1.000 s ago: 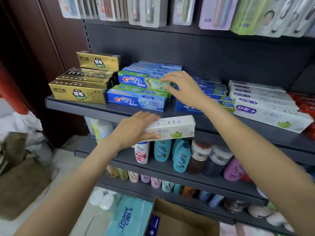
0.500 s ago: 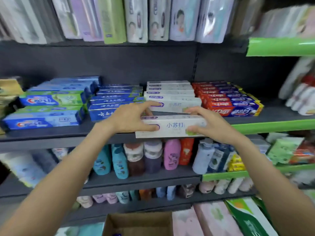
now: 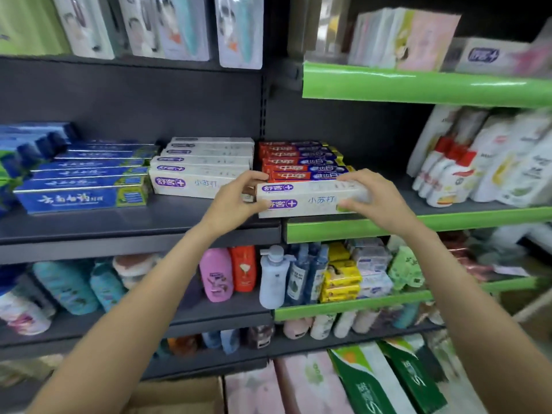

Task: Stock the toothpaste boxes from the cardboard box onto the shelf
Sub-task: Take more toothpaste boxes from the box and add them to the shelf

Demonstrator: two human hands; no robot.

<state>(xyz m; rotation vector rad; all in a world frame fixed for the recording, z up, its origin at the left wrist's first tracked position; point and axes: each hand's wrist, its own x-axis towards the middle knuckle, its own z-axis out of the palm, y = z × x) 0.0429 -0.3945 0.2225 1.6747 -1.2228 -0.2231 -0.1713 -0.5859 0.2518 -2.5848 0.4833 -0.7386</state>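
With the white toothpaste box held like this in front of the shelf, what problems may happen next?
1. The white toothpaste box, held by the left hand and right hand, sits in front of the red toothpaste boxes, not the matching white stack; it may end up in the wrong row.
2. It sits near the shelf's green front edge, so it might slip off if released here.

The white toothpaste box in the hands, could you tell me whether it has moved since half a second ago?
Yes. The white toothpaste box moved right: it was before the white stack, now before the red boxes.
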